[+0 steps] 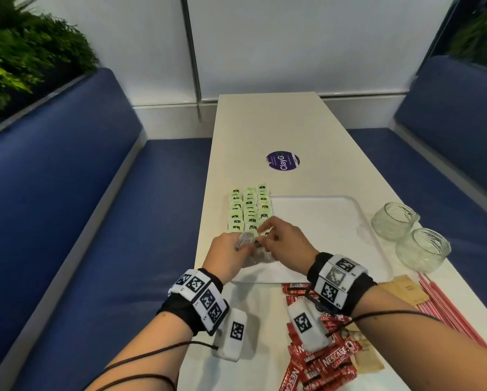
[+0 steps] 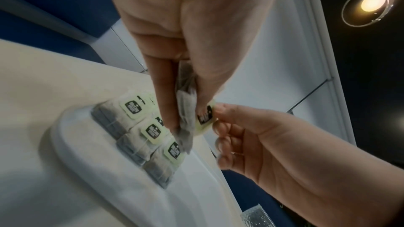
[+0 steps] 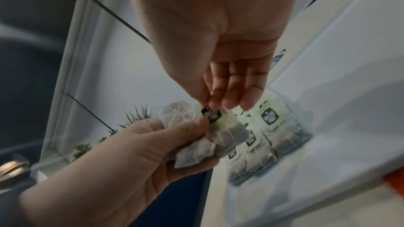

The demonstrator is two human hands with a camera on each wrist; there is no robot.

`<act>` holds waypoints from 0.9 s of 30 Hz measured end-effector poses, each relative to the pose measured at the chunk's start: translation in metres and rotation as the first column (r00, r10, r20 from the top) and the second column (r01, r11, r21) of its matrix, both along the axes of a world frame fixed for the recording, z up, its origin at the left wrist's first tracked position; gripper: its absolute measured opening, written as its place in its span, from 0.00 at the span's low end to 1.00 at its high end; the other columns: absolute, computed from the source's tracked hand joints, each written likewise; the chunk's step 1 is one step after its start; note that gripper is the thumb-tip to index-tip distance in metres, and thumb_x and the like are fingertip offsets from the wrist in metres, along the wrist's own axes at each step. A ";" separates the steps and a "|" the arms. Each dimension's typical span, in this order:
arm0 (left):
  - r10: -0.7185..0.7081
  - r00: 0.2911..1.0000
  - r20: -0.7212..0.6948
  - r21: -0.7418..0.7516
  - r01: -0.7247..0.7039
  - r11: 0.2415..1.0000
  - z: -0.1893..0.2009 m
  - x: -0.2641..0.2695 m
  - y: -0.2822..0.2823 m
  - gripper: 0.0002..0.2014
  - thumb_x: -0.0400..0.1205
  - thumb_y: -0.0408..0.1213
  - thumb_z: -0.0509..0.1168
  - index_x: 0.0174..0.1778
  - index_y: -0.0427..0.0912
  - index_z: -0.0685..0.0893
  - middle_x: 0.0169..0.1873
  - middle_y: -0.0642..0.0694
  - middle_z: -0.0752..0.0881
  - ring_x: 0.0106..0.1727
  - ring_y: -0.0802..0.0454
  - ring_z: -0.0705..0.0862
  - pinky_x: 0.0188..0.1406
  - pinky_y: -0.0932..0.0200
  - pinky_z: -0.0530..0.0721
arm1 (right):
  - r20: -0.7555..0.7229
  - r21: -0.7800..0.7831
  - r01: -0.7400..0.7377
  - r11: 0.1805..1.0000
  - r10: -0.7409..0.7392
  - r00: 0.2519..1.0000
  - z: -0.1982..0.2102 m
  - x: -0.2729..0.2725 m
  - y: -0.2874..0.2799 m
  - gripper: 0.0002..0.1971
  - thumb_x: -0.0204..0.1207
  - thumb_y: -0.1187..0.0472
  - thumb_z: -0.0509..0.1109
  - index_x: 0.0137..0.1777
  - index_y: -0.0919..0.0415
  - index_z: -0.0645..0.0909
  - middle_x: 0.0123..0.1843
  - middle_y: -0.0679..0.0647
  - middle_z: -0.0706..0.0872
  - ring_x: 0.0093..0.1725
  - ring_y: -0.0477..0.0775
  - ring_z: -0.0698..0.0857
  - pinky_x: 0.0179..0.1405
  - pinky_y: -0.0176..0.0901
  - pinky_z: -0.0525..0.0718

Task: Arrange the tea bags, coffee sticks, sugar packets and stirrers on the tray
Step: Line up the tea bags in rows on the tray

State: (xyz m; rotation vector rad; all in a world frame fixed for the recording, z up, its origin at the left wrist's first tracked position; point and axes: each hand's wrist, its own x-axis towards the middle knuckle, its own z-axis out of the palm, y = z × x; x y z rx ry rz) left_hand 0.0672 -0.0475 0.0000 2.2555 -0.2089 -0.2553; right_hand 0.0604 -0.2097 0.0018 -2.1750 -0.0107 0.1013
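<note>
Rows of tea bags [image 1: 249,208] with pale green tags lie along the left side of the white tray [image 1: 335,215]. Just in front of them my left hand [image 1: 236,245] grips a small bundle of tea bags [image 3: 196,144]. My right hand [image 1: 263,235] pinches the green tag [image 3: 211,115] of one bag in that bundle between thumb and forefinger. Both hands hover over the tray's near left corner. Red coffee sticks [image 1: 321,359], brown sugar packets [image 1: 406,289] and red-striped stirrers [image 1: 448,306] lie on the table in front of the tray.
Two glass cups [image 1: 394,221] [image 1: 422,249] stand to the right of the tray. A purple round sticker [image 1: 283,161] is on the white table [image 1: 264,122] beyond it. Blue benches run along both sides, with the table's left edge close to the tea bags.
</note>
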 end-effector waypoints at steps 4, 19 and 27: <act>0.024 0.985 -0.172 -0.093 -0.040 0.995 -0.008 0.000 0.015 0.14 0.83 0.39 0.68 0.35 0.37 0.87 0.30 0.42 0.87 0.30 0.52 0.85 0.29 0.68 0.80 | -0.104 -0.152 -0.108 0.982 0.093 0.990 -0.016 0.002 -0.004 0.05 0.80 0.57 0.69 0.43 0.54 0.82 0.36 0.45 0.82 0.33 0.42 0.78 0.36 0.37 0.76; 0.108 0.727 -0.679 -0.479 -0.549 0.685 -0.021 0.024 0.052 0.08 0.84 0.26 0.64 0.54 0.25 0.83 0.40 0.31 0.91 0.38 0.40 0.93 0.30 0.57 0.90 | -0.078 -0.268 -0.086 0.960 0.067 0.995 -0.038 0.032 0.011 0.06 0.80 0.57 0.69 0.44 0.57 0.79 0.36 0.45 0.82 0.37 0.48 0.80 0.36 0.41 0.76; -0.003 0.793 -0.610 -0.568 -0.434 0.700 -0.027 0.024 0.047 0.09 0.85 0.20 0.59 0.58 0.27 0.83 0.48 0.35 0.92 0.48 0.41 0.92 0.44 0.56 0.92 | -0.061 -0.241 -0.027 0.970 0.013 0.998 -0.034 0.036 0.006 0.08 0.78 0.53 0.71 0.48 0.56 0.80 0.36 0.46 0.82 0.39 0.51 0.82 0.37 0.43 0.78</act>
